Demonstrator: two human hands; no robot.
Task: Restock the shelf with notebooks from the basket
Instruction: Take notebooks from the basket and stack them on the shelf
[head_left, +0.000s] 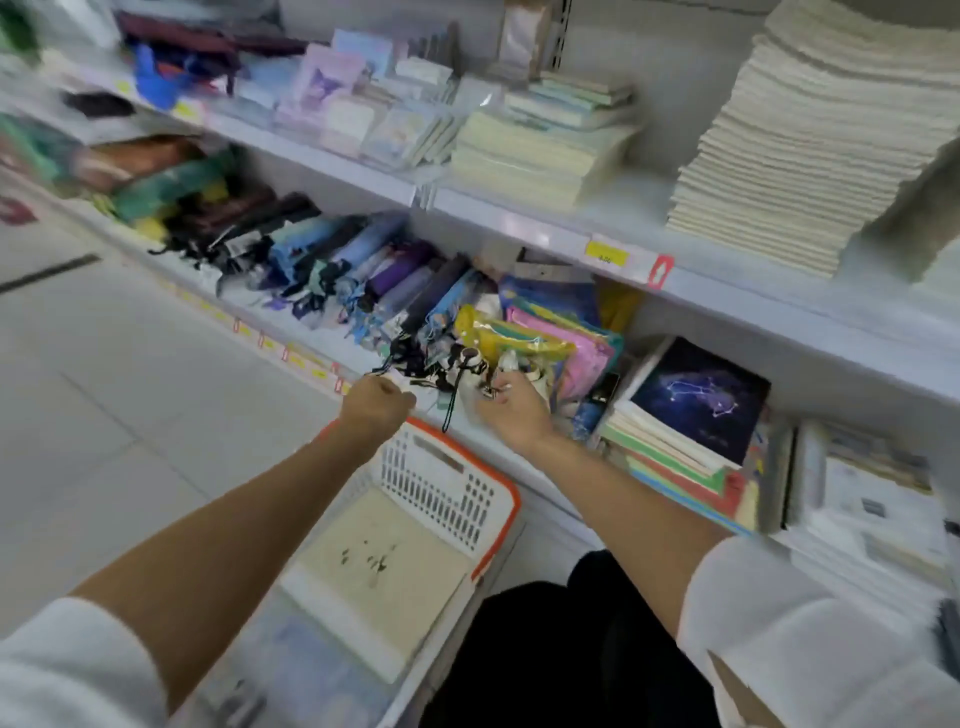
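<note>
Looking down between the person's white sleeves (67, 670), I see the white basket (496, 483) with its orange rim on the floor, close against the shelving. It holds notebooks lying flat: a bluish one (306, 670) nearest and a cream notebook (379, 561) with small dark marks beyond it.

Both bare forearms reach over the basket to the lower shelf (306, 364). The left hand (376, 402) is curled into a fist at the shelf's front edge; whether it pinches one of the black cords there I cannot tell. The right hand (511, 413), just to its right, has bent fingers in among the cords and a small white item, too blurred to say if it grips anything.

Farther in, folded umbrellas (363, 270) lie in a row to the left, with bright plastic pouches (524, 338) beside them. To the right, a dark starry notebook (701, 395) tops a pile of coloured ones.

On the upper shelf (519, 223), which carries a yellow price tag (605, 254), sit pale pads (540, 150) and, at far right, a tall stack of cream notebooks (810, 145)
</note>
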